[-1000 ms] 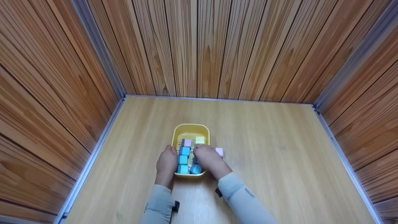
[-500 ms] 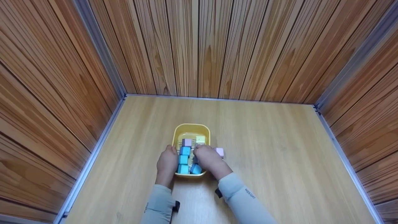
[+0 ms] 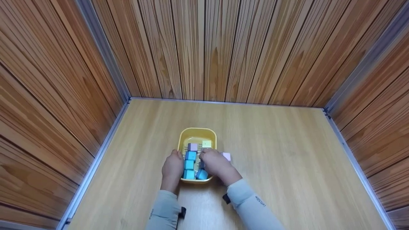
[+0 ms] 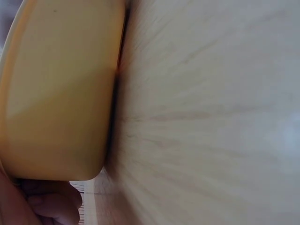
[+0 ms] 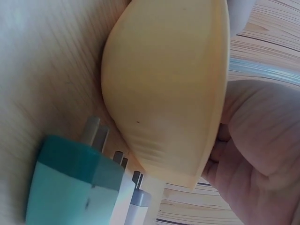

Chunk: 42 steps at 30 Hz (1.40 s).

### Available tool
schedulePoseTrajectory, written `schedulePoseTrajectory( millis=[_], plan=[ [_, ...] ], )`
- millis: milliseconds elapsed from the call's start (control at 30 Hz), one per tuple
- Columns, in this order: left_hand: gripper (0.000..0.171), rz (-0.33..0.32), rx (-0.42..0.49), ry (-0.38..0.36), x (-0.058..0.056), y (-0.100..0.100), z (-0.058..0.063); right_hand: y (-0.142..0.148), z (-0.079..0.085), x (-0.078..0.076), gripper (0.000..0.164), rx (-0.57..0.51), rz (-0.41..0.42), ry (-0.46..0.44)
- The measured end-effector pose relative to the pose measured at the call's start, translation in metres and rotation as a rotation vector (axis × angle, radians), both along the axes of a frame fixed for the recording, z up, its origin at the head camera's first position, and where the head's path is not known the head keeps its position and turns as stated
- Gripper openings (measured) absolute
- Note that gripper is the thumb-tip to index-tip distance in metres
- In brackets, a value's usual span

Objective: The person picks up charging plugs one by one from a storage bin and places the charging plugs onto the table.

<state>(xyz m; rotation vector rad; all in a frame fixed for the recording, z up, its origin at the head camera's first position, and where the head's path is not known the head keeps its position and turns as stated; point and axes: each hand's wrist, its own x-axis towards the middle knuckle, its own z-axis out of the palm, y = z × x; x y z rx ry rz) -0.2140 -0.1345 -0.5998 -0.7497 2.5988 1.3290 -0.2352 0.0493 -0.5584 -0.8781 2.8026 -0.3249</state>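
A yellow plastic basket (image 3: 197,128) stands on the table with charger plugs in it. Its left column has a purple plug (image 3: 192,147) at the top and several blue and teal plugs (image 3: 189,164) below. A pale yellow plug (image 3: 206,144) and a tilted blue plug (image 3: 201,174) lie on the right. My left hand (image 3: 173,166) grips the left rim, its fingers (image 4: 54,206) curled by the wall. Reaching over the right rim, my right hand (image 3: 217,162) has its fingers curled on a plug, mostly hidden, with metal prongs showing beside the fingertips.
Outside the basket's right side lies a pink plug (image 3: 226,156). The right wrist view shows a teal and white plug (image 5: 72,183) and further plugs there, prongs towards the basket wall. Wood-panelled walls (image 3: 220,51) enclose the table (image 3: 274,147) behind and at both sides.
My right wrist has shifted slightly to the right while its fingers stay inside the basket. The left hand keeps its place on the rim, and the plugs lie as before.
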Motion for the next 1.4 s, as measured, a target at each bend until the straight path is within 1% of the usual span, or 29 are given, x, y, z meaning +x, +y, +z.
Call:
schedulePoseTrajectory(
  millis=[67, 167, 300, 400, 567, 633, 733, 833, 1033, 1167, 1400],
  plan=[
    [0.042, 0.001, 0.003, 0.005, 0.0, 0.001, 0.0, 0.002, 0.003, 0.001, 0.027, -0.016, -0.014, -0.019],
    [0.042, -0.001, 0.0, 0.005, 0.0, 0.001, 0.0, 0.004, 0.005, 0.002, 0.031, -0.019, -0.013, -0.026],
    [0.045, -0.017, -0.069, 0.016, -0.001, 0.0, -0.001, 0.006, 0.01, 0.003, 0.035, 0.002, 0.012, 0.001],
    [0.045, -0.024, -0.116, 0.026, -0.001, 0.0, -0.001, 0.007, 0.015, 0.004, 0.04, 0.011, 0.012, 0.018],
    [0.045, -0.024, -0.105, 0.012, -0.002, 0.0, -0.002, 0.009, 0.021, 0.008, 0.054, -0.014, -0.028, 0.009],
    [0.045, -0.023, -0.094, 0.01, -0.001, 0.0, -0.002, 0.011, 0.024, 0.01, 0.057, -0.023, -0.033, 0.013],
    [0.045, -0.021, -0.075, 0.014, -0.001, 0.0, -0.001, 0.013, 0.028, 0.011, 0.056, -0.039, -0.038, 0.013],
    [0.044, -0.02, -0.066, 0.016, -0.001, 0.0, 0.0, 0.017, 0.032, 0.012, 0.051, -0.051, -0.036, 0.02],
    [0.044, -0.015, -0.048, -0.005, 0.0, 0.0, 0.002, 0.026, 0.04, 0.01, 0.045, -0.047, -0.009, 0.09],
    [0.044, -0.009, -0.032, -0.013, 0.0, 0.0, 0.002, 0.031, 0.045, 0.008, 0.044, -0.045, -0.012, 0.105],
    [0.041, -0.048, -0.16, 0.059, -0.001, -0.001, -0.001, 0.038, 0.047, 0.006, 0.042, -0.029, -0.014, 0.135]
  ],
)
